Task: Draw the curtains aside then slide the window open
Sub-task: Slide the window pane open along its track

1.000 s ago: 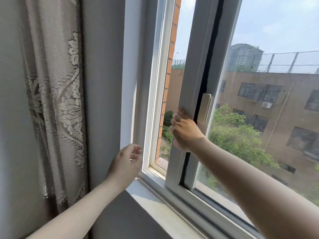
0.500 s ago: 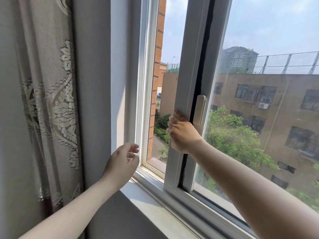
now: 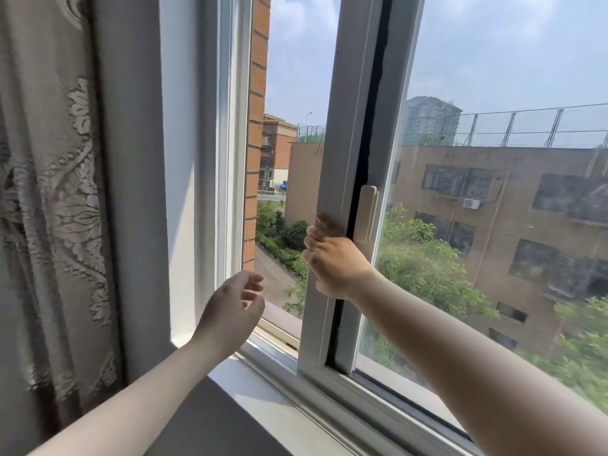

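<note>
A beige patterned curtain (image 3: 56, 199) hangs bunched at the far left, clear of the window. The white sliding sash (image 3: 342, 143) stands partly slid to the right, with an open gap between it and the fixed frame (image 3: 230, 159). My right hand (image 3: 332, 258) grips the sash's left edge, just below and left of the cream latch handle (image 3: 367, 213). My left hand (image 3: 233, 311) hovers above the sill near the frame's lower left corner, fingers loosely curled and holding nothing.
A white sill (image 3: 263, 403) runs below the window, with the track (image 3: 279, 340) exposed in the gap. A white wall reveal (image 3: 181, 159) stands between curtain and frame. Outside are a brick pier (image 3: 256, 126), trees and buildings.
The sash has slid further to the right with my right hand on it, widening the open gap. My left hand stays near the sill, with the fingers a little more spread.
</note>
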Available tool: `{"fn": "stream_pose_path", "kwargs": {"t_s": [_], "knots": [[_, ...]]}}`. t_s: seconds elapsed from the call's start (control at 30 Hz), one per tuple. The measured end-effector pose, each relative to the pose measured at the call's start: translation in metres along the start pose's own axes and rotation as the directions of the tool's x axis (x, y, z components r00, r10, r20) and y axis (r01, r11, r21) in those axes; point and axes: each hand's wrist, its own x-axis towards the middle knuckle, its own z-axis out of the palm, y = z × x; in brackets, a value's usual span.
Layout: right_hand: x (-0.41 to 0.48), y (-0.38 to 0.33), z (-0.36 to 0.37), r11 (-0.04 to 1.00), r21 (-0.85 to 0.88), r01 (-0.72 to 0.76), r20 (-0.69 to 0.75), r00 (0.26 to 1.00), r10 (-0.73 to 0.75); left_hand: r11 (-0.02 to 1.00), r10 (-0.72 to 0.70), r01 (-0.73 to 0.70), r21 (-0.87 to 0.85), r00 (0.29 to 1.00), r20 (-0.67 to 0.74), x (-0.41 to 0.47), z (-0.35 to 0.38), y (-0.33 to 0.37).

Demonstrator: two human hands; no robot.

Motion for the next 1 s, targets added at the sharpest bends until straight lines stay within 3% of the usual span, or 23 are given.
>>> {"fn": "stream_pose_path", "kwargs": {"t_s": [0.77,1.0], "knots": [[-0.138,0.047,-0.041,0.998,-0.060,-0.030,0.202,0.979,0.041,0.991,0.135,-0.134,-0.014,0.988,0.078,-0.071,0.065,0.099],[-0.179,0.058,-0.044,0.995,-0.076,-0.061,0.167,0.983,0.073,0.985,0.171,-0.168,-0.034,0.975,0.141,-0.091,0.085,0.124]]}}
